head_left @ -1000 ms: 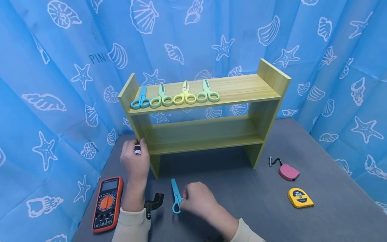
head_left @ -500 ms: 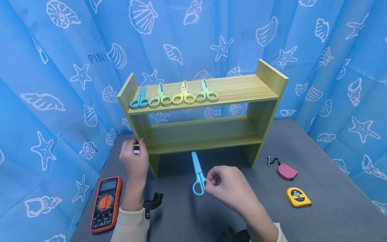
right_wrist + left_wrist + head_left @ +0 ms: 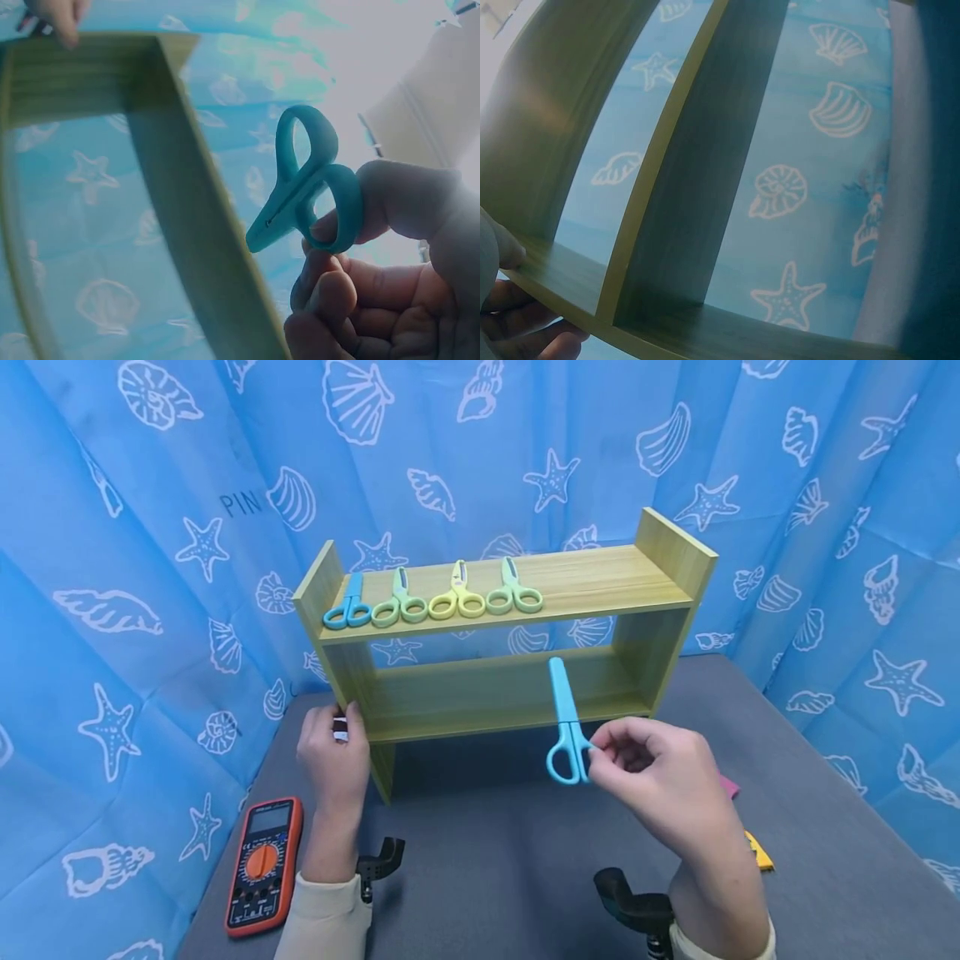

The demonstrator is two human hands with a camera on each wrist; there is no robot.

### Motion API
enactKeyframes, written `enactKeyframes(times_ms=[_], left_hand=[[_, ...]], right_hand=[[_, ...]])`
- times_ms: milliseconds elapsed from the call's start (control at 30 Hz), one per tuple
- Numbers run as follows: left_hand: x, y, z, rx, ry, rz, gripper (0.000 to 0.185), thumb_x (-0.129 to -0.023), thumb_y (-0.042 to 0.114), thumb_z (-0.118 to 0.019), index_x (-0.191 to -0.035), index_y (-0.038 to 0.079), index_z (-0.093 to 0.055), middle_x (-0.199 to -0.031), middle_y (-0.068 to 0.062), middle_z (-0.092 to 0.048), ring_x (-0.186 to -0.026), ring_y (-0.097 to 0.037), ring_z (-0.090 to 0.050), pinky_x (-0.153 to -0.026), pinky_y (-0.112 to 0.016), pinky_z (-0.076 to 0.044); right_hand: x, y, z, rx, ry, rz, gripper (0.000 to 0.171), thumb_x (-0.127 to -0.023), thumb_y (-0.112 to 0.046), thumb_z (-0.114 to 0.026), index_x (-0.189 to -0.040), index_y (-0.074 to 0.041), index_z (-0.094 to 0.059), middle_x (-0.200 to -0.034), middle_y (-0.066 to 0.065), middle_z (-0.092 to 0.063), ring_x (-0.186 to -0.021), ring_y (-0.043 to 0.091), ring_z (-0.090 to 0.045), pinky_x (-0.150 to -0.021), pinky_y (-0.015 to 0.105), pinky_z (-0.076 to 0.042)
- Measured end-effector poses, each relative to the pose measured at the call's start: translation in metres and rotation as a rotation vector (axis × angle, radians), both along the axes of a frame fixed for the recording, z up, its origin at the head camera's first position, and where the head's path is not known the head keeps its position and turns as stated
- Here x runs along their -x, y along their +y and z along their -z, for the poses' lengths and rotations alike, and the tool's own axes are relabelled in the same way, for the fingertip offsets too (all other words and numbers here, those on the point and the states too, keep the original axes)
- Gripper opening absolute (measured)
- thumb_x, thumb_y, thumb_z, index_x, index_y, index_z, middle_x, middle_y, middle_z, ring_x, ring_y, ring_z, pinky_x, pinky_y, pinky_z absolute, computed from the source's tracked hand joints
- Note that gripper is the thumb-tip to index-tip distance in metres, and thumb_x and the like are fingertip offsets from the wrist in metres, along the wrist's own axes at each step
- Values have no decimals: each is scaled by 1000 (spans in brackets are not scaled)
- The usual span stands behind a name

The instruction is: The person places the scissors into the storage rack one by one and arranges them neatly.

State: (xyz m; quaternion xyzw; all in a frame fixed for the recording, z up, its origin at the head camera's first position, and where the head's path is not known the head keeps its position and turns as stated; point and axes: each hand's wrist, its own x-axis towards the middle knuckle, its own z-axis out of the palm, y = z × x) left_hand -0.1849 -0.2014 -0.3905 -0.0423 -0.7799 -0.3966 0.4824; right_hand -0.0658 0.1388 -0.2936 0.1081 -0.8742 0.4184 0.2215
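- The left hand (image 3: pixel 335 758) grips the left side panel of the wooden shelf (image 3: pixel 645 647), fingers curled round the panel's front edge just above the desk (image 3: pixel 510 877); the left wrist view shows its fingertips (image 3: pixel 510 319) against the wood.
- The right hand (image 3: pixel 660 777) pinches one handle ring of a blue pair of scissors (image 3: pixel 564 722) between thumb and fingers, the other fingers loosely curled.
- These scissors are held in the air in front of the shelf's lower board, right of its middle, blades closed and pointing up toward the top board, handles at the bottom beside the right hand's fingertips.
- On the shelf's top board, toward its left end, four pairs of scissors (image 3: pixel 433 597) lie in a row: one blue, one green, one yellow, one green. With the held pair, that makes five.
- One orange multimeter (image 3: pixel 261 865) lies on the desk left of the shelf, beside the left forearm.
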Motion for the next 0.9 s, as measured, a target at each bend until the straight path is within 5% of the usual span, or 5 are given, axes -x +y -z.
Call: enactKeyframes(times_ms=[233,400,700,900], left_hand=[[1,1,-1,-7,20,10,25,-103,18,-64,-101,-6,-69,-95,-18,-64,-84,-25,-63,-67,-35,-52],[2,1,-3,-15,28,15,24,-102,17,-64,-101,-6,-69,-94,-18,-63,-84,-25,-63,-67,-39,-54],[2,-1,-2,-1,19,-4,23,-102,16,-65,-101,-6,-69,-94,-17,-64,-84,-26,-64,-69,-33,-53],[2,-2,2,-1,11,-17,21,-102,16,-65,-101,-5,-69,-94,-16,-64,-83,-25,-64,-69,-23,-50]], right_hand=[[3,17,-34,-12,115,73,6,-88,-2,-74,-91,-7,-75,-75,2,-66,-61,13,-58,-56,17,-47],[19,25,-68,-42,82,140,11,-92,-15,-72,-95,-7,-77,-81,7,-69,-68,16,-58,-58,18,-45],[83,25,-115,-106,-116,188,31,-95,-26,-62,-110,-4,-77,-105,15,-70,-95,25,-52,-68,34,-45],[130,23,-124,-217,-227,161,29,-91,-23,-59,-105,-6,-78,-101,10,-70,-88,26,-50,-62,39,-41]])
